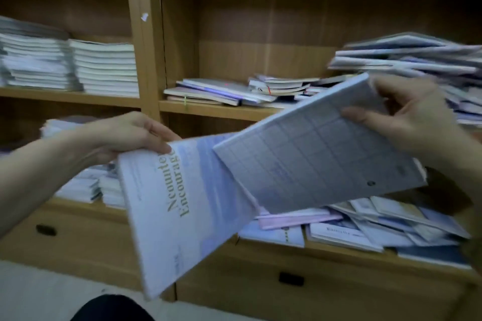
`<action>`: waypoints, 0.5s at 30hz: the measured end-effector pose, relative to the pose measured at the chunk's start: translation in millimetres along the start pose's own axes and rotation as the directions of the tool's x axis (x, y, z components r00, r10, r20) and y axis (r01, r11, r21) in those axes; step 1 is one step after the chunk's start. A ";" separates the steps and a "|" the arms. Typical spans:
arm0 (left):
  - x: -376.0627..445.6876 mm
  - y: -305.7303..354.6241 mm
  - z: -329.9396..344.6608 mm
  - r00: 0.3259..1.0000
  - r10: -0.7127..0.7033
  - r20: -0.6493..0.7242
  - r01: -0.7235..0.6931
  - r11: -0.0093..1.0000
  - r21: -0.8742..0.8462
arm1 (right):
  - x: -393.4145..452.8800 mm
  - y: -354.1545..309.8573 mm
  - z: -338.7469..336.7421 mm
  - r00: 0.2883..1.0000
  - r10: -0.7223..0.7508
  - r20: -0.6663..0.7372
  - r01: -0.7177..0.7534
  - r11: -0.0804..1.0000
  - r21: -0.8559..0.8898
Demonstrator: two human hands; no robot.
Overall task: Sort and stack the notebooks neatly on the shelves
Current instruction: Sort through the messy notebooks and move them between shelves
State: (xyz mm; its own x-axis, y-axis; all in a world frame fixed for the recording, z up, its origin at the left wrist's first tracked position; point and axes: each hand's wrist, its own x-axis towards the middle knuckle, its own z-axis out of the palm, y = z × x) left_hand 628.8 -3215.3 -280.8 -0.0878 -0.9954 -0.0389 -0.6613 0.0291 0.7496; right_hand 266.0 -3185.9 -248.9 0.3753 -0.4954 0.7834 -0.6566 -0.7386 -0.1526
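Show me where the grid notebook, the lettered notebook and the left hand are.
grid notebook [318,154]: head view, middle of its cover.
lettered notebook [182,216]: head view, cover below the gold lettering.
left hand [127,135]: head view, back of the hand.

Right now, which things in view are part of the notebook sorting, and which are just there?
In the job:
left hand gripping the lettered notebook
right hand gripping the grid notebook
neat stacks
jumbled notebooks

Just there:
drawer handles
scrap on the shelf post
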 end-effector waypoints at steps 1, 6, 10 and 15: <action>0.6 6.8 11.0 1.000 -0.023 -0.004 0.023 0.997 0.073 | -7.0 9.4 11.0 1.000 0.003 0.027 -0.002 0.998 -0.055; 51.0 0.0 44.0 0.995 0.095 0.010 -0.084 0.823 0.562 | -40.5 51.3 74.6 0.957 -0.226 0.180 0.266 0.932 -0.245; 74.1 -6.9 45.7 0.982 0.188 -0.010 -0.135 0.743 0.655 | -54.4 100.9 145.9 0.931 -0.309 0.194 0.362 0.845 -0.394; 92.9 -17.6 35.1 0.978 0.207 0.016 -0.167 0.740 0.651 | -67.6 151.0 257.5 0.803 0.072 0.592 0.315 0.791 -0.524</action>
State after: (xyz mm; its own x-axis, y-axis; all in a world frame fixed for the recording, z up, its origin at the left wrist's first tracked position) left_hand 606.1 -3305.1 -320.8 -0.2348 -0.9662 0.1061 -0.9600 0.2477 0.1307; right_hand 310.0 -3381.6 -480.0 0.6412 -0.7215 0.2614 -0.7441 -0.5013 0.4416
